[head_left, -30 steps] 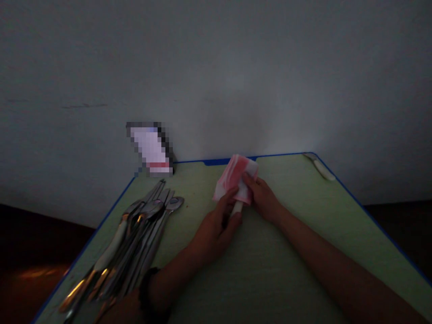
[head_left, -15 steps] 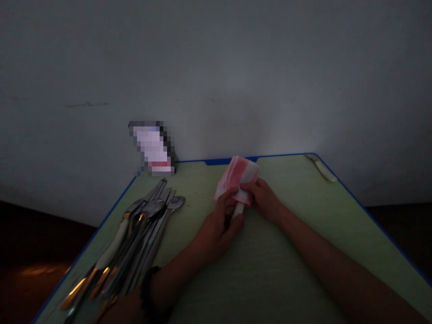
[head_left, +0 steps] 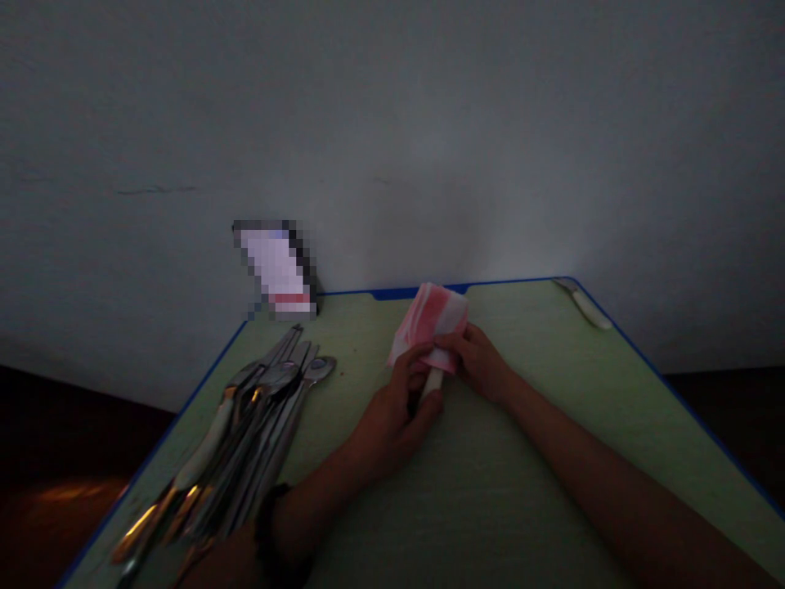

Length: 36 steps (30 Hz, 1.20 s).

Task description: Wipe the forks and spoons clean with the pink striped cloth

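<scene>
A pink-and-white striped cloth (head_left: 437,315) is folded around the upper part of a piece of cutlery above the middle of the table. Only its pale handle (head_left: 432,383) shows below the cloth; the covered end is hidden, so its kind cannot be told. My left hand (head_left: 398,417) is closed around that handle, with the index finger against the cloth. From the right, my right hand (head_left: 478,356) pinches the cloth near its lower edge. A pile of cutlery (head_left: 245,450), with spoons and metal or gold-toned handles, lies left of my left forearm.
At the table's far right corner lies a fork (head_left: 585,307) with a white handle. A phone (head_left: 275,270), its screen blurred out, leans on the wall (head_left: 392,147) at the back left. The green table (head_left: 521,507) has a blue rim.
Almost nothing differs. Both hands keep their hold on the cloth and the pale handle, with only a very slight shift.
</scene>
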Available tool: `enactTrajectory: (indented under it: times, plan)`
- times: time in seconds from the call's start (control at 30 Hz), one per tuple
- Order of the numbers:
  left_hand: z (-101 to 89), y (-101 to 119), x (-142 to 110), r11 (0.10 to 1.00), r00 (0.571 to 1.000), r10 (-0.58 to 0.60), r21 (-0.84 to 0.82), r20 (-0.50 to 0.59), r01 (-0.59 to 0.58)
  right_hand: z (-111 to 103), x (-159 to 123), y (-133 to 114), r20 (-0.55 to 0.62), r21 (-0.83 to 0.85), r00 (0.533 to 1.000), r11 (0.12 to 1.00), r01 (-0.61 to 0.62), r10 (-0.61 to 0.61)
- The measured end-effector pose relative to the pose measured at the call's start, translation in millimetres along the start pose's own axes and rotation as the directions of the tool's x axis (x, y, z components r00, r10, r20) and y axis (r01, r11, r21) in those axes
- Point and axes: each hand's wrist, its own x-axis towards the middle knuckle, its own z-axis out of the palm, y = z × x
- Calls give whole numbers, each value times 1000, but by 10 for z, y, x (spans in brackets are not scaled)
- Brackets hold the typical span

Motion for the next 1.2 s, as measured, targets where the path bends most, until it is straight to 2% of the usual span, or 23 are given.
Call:
enactTrajectory:
  times: [0.1, 0.5, 0.93, 1.2]
  plan:
    - [12, -3, -4, 1000, 1000, -3, -13, -23, 3, 9, 3, 0, 13, 8, 1000, 1000, 0, 0]
    - [-5, 5, -2, 1000, 1000, 7, 1, 4, -7, -18, 10, 39, -5, 16, 1000, 1000, -6, 6]
    - [-4, -2, -1, 1000, 1000, 18, -2, 12, -18, -27, 37, 77, 56, 87, 998, 996, 17, -22]
    - [-21, 3, 1, 1000, 1000, 9, 9, 25, -9, -44, 41, 92, 24, 51, 1000, 999, 6, -7]
